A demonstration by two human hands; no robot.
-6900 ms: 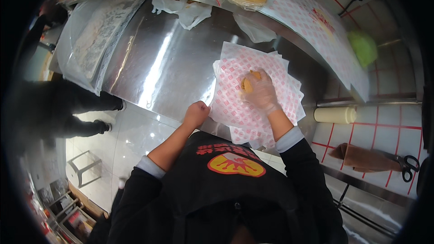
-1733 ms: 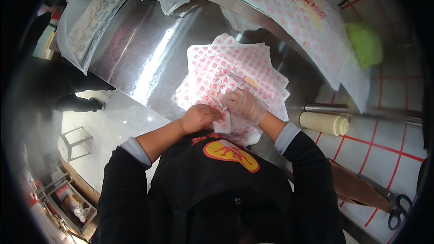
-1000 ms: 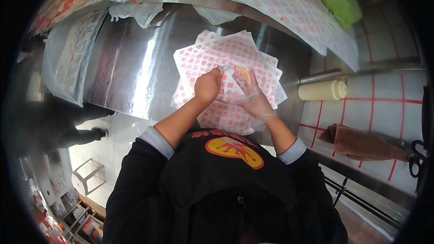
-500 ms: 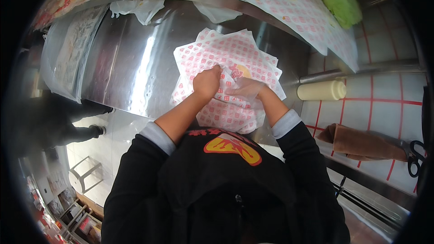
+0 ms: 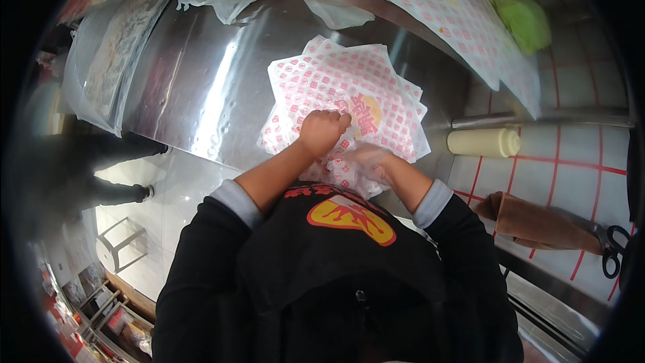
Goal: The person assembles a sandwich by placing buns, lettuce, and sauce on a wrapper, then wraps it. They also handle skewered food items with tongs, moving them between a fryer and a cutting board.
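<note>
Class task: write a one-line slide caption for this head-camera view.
Left hand and gloved right hand press on red-printed wrapping paper on a steel counter.

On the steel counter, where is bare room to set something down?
Bare steel counter lies left of the stack of printed wrapping papers, up to the plastic-covered tray. It is crowded where left hand and right hand fold paper.

Red-and-white printed wrapping paper (image 5: 336,84) lies stacked, partly folded, on the steel counter (image 5: 201,81).
</note>
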